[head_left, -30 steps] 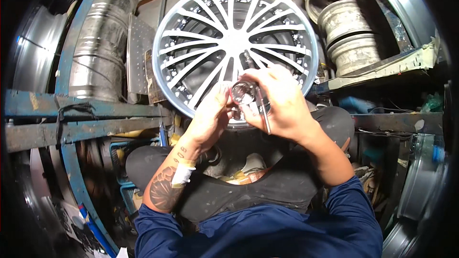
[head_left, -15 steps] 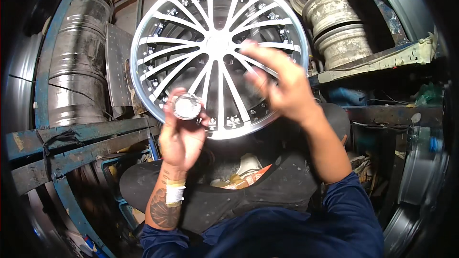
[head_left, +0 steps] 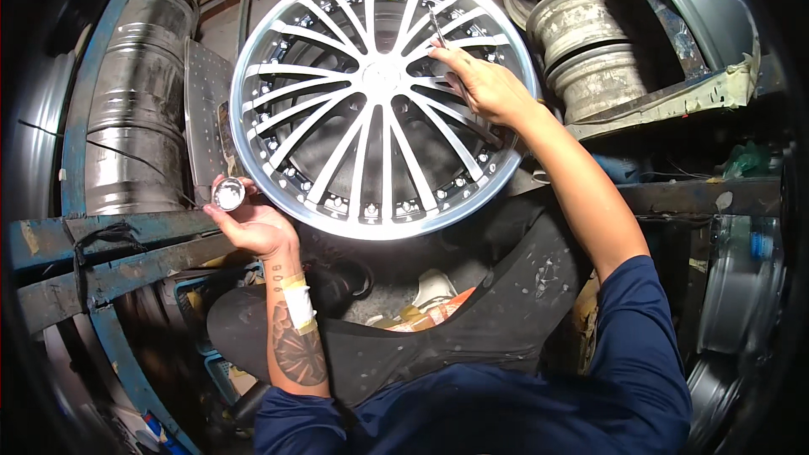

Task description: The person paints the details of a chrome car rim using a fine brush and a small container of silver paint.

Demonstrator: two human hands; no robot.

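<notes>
A large multi-spoke wheel rim (head_left: 386,76) with bright silver spokes and dark gaps between them lies in front of me. Over its right side, my right hand (head_left: 489,88) is closed around a thin brush-like tool (head_left: 437,27); the tip points away from me at the upper right spokes. Whether the tip touches a spoke, I cannot tell. Beside the rim's lower left edge, my left hand (head_left: 257,227) holds a small round cup (head_left: 228,194) with shiny whitish contents in its fingers, palm up. A white and yellowish wrap (head_left: 298,303) covers part of my left wrist.
Stacked metal wheel barrels (head_left: 139,93) stand on the left behind a blue metal frame (head_left: 168,232). More worn rims (head_left: 594,50) are stacked at the far right, above a shelf edge with peeling covering (head_left: 666,105). Orange and white scraps (head_left: 434,312) lie below the rim.
My left hand has moved left with the cup, from over the rim's lower part to outside its edge. My right hand has shifted slightly up and left, and the tool now shows clearly.
</notes>
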